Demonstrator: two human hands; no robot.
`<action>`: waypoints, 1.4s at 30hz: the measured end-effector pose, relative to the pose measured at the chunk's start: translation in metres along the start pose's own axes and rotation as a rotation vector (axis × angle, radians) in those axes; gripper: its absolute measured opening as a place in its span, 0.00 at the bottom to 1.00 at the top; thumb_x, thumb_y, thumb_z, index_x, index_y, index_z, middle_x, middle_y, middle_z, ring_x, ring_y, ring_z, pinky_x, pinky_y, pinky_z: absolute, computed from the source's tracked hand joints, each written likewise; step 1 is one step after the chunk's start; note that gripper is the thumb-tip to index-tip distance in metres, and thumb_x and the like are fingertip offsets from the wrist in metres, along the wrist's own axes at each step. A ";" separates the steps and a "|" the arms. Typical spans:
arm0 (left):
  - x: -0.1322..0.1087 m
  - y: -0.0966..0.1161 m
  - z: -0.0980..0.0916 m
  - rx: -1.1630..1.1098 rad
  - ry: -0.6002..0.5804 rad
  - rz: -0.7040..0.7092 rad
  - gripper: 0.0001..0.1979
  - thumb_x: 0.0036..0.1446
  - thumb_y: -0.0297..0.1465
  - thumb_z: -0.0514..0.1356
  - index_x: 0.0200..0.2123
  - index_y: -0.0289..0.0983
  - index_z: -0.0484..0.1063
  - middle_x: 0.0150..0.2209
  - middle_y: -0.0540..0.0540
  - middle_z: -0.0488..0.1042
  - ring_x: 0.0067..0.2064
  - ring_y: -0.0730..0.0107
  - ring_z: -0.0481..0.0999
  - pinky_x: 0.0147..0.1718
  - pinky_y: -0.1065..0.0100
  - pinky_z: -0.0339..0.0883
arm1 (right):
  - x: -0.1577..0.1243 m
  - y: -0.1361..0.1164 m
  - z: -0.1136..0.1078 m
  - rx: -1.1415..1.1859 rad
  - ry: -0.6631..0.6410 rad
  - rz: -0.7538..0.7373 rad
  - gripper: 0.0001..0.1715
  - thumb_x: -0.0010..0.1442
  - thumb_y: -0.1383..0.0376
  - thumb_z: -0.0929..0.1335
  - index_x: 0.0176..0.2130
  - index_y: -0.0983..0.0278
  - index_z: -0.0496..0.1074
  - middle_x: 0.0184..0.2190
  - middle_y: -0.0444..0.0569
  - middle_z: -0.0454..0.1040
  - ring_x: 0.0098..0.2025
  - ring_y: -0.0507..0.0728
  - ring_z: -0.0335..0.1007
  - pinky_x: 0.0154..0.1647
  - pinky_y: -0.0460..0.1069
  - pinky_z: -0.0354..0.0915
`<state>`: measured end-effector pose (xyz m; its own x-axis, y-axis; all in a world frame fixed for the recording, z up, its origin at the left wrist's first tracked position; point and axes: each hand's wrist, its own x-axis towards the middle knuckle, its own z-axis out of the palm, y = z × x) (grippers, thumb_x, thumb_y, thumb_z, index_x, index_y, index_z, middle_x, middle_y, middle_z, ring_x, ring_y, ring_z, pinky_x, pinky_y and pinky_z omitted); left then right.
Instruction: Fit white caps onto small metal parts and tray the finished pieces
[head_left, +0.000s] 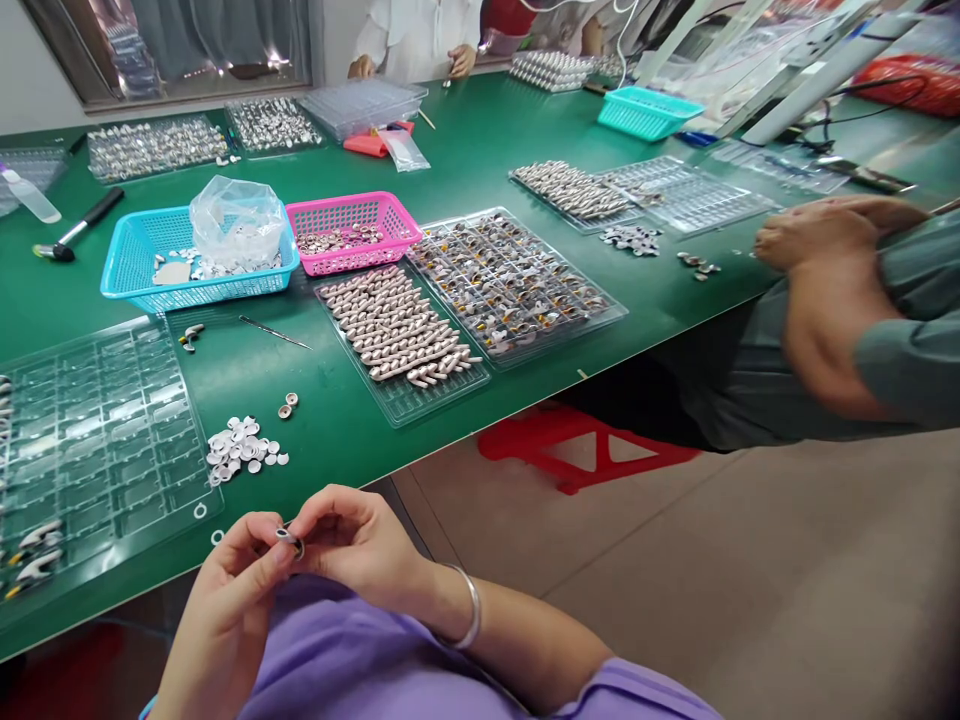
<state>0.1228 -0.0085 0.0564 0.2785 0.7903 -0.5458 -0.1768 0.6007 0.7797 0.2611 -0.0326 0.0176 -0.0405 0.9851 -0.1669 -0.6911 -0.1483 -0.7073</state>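
My left hand [236, 590] and my right hand [364, 545] meet just in front of the table edge. The fingers of both are closed in a pinch on one small earbud part [289, 540], rounded, pale with a dark rim; fingertips hide much of it. Close by on the table lies a heap of small white discs [244, 448], with two beige round caps [287, 405] behind it. Two white rings [217, 537] sit near the edge. To the left is a clear compartment tray [112, 430] with several earbud pieces [37, 555] in its near corner.
Behind are tweezers [274, 332], a blue basket [199, 295], a pink basket [356, 260], a tray of beige stemmed shells [401, 330] and a tray of assembled pieces [510, 280]. A co-worker's arms [825, 270] rest at right; a red stool [585, 450] stands below.
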 end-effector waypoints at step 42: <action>-0.001 0.012 -0.021 1.081 -0.001 0.852 0.09 0.54 0.35 0.65 0.39 0.46 0.82 0.36 0.49 0.84 0.33 0.62 0.83 0.35 0.70 0.76 | -0.003 -0.054 -0.018 -0.817 -0.331 -0.167 0.22 0.51 0.55 0.77 0.40 0.64 0.72 0.35 0.45 0.72 0.34 0.51 0.67 0.38 0.46 0.68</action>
<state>0.1010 0.0009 0.0599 0.4565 0.8629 0.2170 0.5235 -0.4577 0.7187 0.3118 -0.0291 0.0442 -0.2784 0.9553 0.0991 0.0176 0.1082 -0.9940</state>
